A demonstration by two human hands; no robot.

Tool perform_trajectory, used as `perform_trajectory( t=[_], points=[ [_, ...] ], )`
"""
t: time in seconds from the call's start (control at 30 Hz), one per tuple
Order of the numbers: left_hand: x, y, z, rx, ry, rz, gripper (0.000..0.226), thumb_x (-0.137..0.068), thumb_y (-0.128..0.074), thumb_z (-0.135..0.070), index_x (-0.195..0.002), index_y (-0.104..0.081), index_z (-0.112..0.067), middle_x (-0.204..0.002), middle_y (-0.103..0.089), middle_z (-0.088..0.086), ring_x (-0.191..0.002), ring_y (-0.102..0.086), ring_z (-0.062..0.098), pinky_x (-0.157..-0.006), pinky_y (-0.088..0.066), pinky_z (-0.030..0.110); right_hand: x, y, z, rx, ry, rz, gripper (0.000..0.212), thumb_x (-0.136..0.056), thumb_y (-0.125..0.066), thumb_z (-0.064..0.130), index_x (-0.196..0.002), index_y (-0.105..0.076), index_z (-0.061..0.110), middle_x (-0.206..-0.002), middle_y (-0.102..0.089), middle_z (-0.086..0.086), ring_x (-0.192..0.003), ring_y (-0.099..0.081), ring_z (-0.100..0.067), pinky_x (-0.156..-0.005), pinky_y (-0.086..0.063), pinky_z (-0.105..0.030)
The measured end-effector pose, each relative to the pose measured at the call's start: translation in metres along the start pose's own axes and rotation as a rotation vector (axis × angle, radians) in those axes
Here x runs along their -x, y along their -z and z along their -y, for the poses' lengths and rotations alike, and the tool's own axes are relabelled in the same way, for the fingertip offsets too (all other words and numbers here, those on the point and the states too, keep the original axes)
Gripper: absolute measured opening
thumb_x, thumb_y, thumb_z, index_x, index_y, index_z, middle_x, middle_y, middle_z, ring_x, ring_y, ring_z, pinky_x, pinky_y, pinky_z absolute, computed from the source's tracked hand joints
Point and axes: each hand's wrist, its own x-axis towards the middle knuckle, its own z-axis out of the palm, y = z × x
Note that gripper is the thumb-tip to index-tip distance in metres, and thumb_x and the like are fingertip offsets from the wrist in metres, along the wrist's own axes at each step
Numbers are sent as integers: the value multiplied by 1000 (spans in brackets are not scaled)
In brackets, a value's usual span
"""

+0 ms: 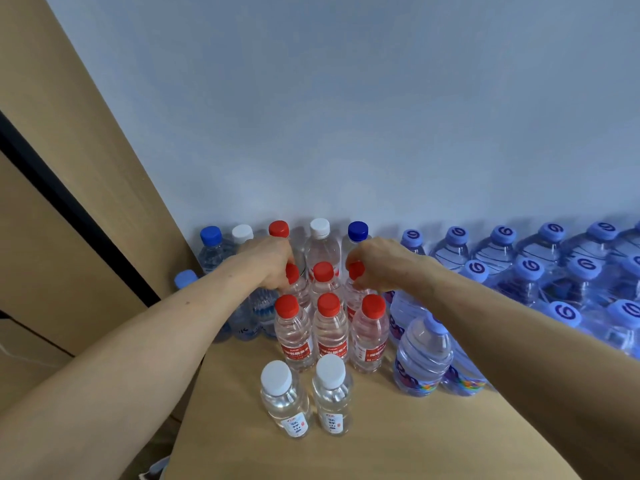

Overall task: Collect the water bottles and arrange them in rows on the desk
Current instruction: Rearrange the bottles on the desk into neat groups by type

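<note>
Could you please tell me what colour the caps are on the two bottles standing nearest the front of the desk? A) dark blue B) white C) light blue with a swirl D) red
B: the left front bottle and the right front bottle both wear white caps; red-capped bottles stand behind them.

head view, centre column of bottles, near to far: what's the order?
front white-capped bottle → red-capped bottle with red label → second red-capped bottle → tall white-capped bottle by the wall
</note>
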Motion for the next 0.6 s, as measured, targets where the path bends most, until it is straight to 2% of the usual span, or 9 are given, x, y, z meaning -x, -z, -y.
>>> perform_trajectory(
  t=[0.1, 0.17, 0.23, 0.27, 0.37, 0.47, 0.6],
  points=[
    [4, -3, 1, 38, 0, 1, 20, -80, -74, -29, -95, -67, -17, -89, -66, 2, -82, -63, 19, -77, -57, 36, -2, 2, 1, 9, -8, 29, 24, -84, -66, 22, -108, -66, 19, -95, -66, -2, -82, -59, -19, -71, -48, -30],
    [6, -1, 1, 113, -12, 34, 35, -80, -74, -32, -110, -64, -16, -102, -66, 3, -92, -64, 20, -84, -56, 38, -1, 7, -1, 34, -21, 99, 30, -85, -67, 25, -114, -63, 19, -100, -65, -1, -85, -58, -18, -70, -46, -28],
    [12, 5, 4, 190, -8, 25, 54, -79, -74, -33, -128, -56, -15, -119, -63, 4, -105, -62, 22, -91, -53, 39, 1, 13, -1, 60, -36, 174, 47, -84, -69, 28, -129, -54, 23, -116, -61, 0, -99, -57, -19, -76, -43, -27],
    [17, 10, 4, 198, -16, -3, 56, -80, -72, -34, -131, -54, -16, -122, -62, 5, -106, -61, 22, -92, -53, 40, 3, 17, 0, 78, -39, 193, 55, -85, -69, 29, -136, -48, 26, -123, -58, 1, -107, -55, -20, -79, -43, -28],
    [36, 16, -9, 196, -88, -54, 50, -82, -68, -45, -124, -59, -20, -112, -64, 1, -98, -62, 19, -84, -54, 35, 10, 34, 7, 176, -19, 122, 52, -87, -64, 28, -136, -46, 29, -121, -58, 2, -107, -56, -20, -74, -40, -29],
    [51, 9, -31, 112, -140, 39, 53, -77, -70, -50, -119, -61, -20, -106, -65, -3, -93, -62, 18, -78, -54, 34, 20, 47, 19, 195, 17, 47, 42, -86, -64, 29, -127, -55, 30, -114, -61, 3, -102, -57, -20, -70, -38, -29],
    [56, -3, -37, -121, -43, 107, 33, -82, -68, -31, -112, -61, -18, -93, -61, -1, -89, -60, 20, -63, -46, 31, 29, 38, 35, 153, 57, 230, 54, -77, -74, 42, -124, -59, 22, -113, -64, 1, -100, -60, -20, -85, -52, -33]
  ],
)
